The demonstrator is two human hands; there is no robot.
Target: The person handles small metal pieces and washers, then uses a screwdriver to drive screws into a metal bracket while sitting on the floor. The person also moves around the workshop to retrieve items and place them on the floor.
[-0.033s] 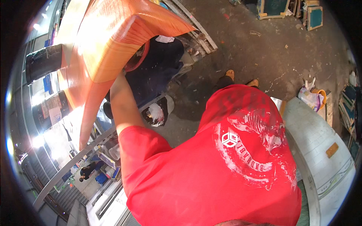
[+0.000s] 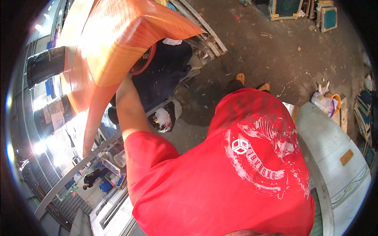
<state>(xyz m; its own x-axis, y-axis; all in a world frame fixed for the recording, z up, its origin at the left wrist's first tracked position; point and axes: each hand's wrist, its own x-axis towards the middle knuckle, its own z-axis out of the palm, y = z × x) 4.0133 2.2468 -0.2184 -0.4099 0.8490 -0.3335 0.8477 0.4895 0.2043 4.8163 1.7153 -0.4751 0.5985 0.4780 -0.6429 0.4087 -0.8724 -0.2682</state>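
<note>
Little has moved since the earlier frame: the left forearm [image 2: 132, 100] and the sheet match their previous positions, with at most a slight shift in the folds of the red T-shirt [image 2: 189, 181]. Wood-grain orange sheet [image 2: 114, 51] noted directly ahead of the left fingers and spreading to their left; the wrist runs in under its near edge. Fingers are covered at that point, so it cannot be told whether they are apart, together or clamped on the sheet. Left hand is the nearer; right hand is out of view.

Sheet's long axis, as far as visible, runs fore and aft: from beyond the fingers, where it leaves the top of the view, back to a narrow tail to their left, alongside the forearm. One pointed corner projects ahead and to the right of the fingers. A crease crosses the surface between that corner and the wrist.

Just right of the fingers, below the sheet, shows a red curved rim [image 2: 149, 63]; farther right, dark blue cloth [image 2: 167, 74]. Well left, a black cylinder [image 2: 45, 66] adjoins the sheet's far side.
</note>
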